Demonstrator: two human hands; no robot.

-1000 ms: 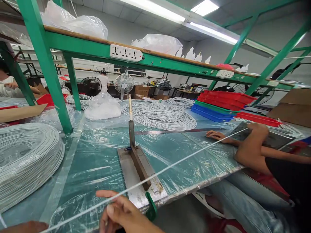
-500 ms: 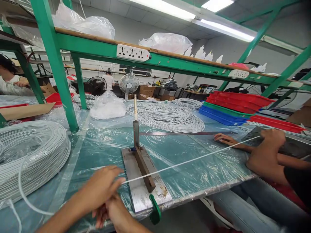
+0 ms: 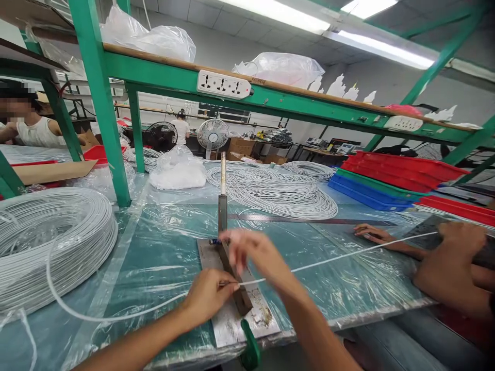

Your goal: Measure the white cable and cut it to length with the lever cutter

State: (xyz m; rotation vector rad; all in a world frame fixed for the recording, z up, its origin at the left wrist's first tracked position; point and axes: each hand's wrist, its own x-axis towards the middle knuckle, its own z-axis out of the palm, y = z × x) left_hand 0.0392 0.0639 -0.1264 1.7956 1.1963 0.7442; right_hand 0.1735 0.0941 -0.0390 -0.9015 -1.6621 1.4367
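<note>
My left hand (image 3: 209, 294) is closed on a white cable (image 3: 328, 262) beside the metal bar of a hand cutter (image 3: 232, 281). Above the cutter, my right hand (image 3: 251, 247) is raised near the foot of its upright handle (image 3: 223, 206); its fingers are blurred and apart, with nothing seen in them. From my left hand the cable runs right to a person's raised hand (image 3: 462, 237) and curves left towards a large cable coil (image 3: 93, 237). A green clamp (image 3: 250, 345) sits at the cutter's front edge.
Looped cables (image 3: 278, 190) lie behind a long metal ruler (image 3: 286, 219). Stacked red and blue trays (image 3: 398, 175) stand at back right. A plastic bag (image 3: 178, 167) is at back left, beside a green shelf post (image 3: 104, 103). The person's other hand (image 3: 373, 233) rests on the table.
My right hand has risen from below my left hand to beside the cutter's handle. My left hand has moved right, onto the cutter, with the cable. The view has shifted slightly.
</note>
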